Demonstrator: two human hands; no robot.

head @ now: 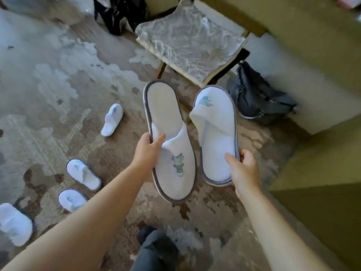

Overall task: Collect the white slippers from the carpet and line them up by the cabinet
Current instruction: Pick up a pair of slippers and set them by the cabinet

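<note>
Two white slippers are held up above the carpet [58,79], one in each hand. The left slipper [169,141] is turned with its toe toward the person, its open heel end pointing away; a green emblem is seen on its upper. It is gripped at its left edge by the left hand [147,150], the thumb laid over the upper and the fingers curled beneath the sole. The right slipper [215,133] is turned the other way, toe end away, and is pinched at its heel end by the right hand [243,169], thumb on the insole and fingers wrapped round the grey rim. The two slippers are held side by side, close but apart.

Four more white slippers are left on the carpet to the left: one slipper [112,119] lying alone farther out, a nearer slipper [84,175], another [72,200] just beside it, and a fourth [14,223] at the left edge, blurred.

Beyond the held pair, a chair [191,44] with a plastic-wrapped seat is seen. A dark bag [257,96] is slumped on the floor to its right, against olive-green furniture [320,61] whose kind cannot be told. A dark trouser leg [154,251] is visible at the bottom.
</note>
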